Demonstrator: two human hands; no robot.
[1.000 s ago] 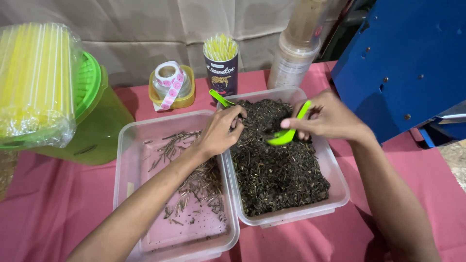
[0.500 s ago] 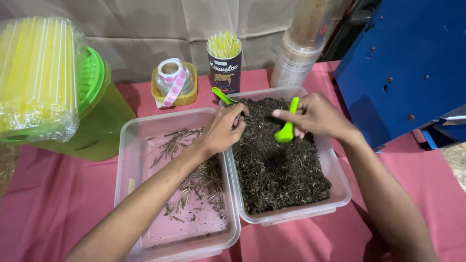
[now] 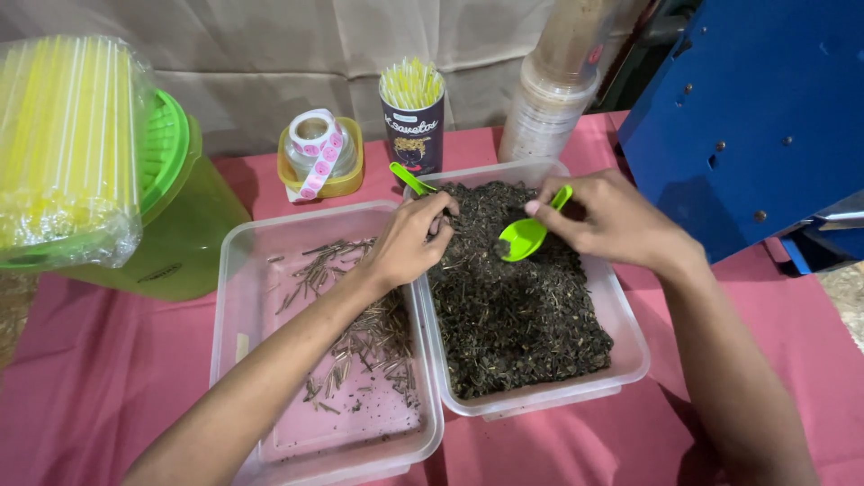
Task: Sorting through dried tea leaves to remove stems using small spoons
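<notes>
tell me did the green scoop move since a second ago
Yes. The green scoop in the right hand dropped from the right tub's back rim toward the leaves.

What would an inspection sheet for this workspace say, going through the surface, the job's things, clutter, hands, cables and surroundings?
Surface: table under a pink cloth.
Job's things: right tub full of dark dried leaves; left tub holds scattered pale stems; the tubs sit side by side.
Clutter: bag of yellow straws on a green container; sticker roll on a yellow jar; dark cup of straws; stack of cups; second green scoop at the tub's back edge.
Hands: left hand pinching in the leaves; right hand holds a green scoop.
Cables: nothing seen.
Surroundings: beige curtain behind; blue metal machine at right.
</notes>
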